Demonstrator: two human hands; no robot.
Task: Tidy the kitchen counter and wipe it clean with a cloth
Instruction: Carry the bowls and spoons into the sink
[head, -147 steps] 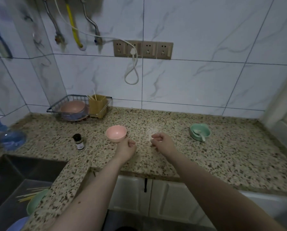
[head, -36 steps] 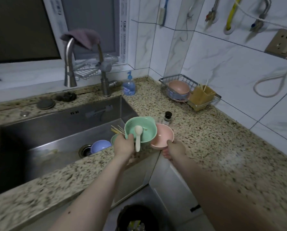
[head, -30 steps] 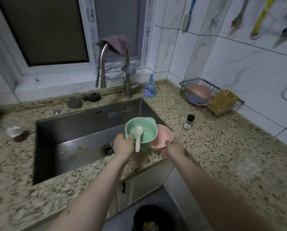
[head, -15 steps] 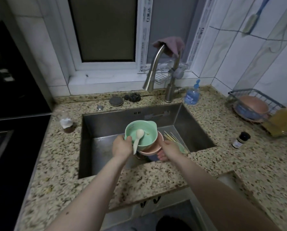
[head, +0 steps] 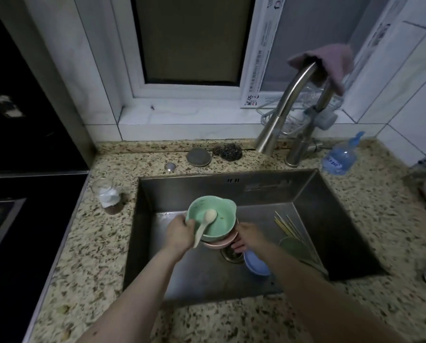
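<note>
Two bowls, earlier carried apart above the counter [head: 88, 243], now nest over the sink [head: 207, 276]. Left hand [head: 179, 233] holds the green bowl [head: 210, 216] and spoon [head: 204, 225]; right hand [head: 247, 235] holds the pink bowl [head: 219, 242] beneath. The cloth [head: 328, 60] drapes the faucet, unused.

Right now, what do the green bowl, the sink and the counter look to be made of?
Green bowl: matte, opaque pastel, probably plastic or wheat-straw composite. Sink: brushed stainless steel by its grey, dull sheen. Counter: speckled polished stone, likely granite or an imitation.
</note>
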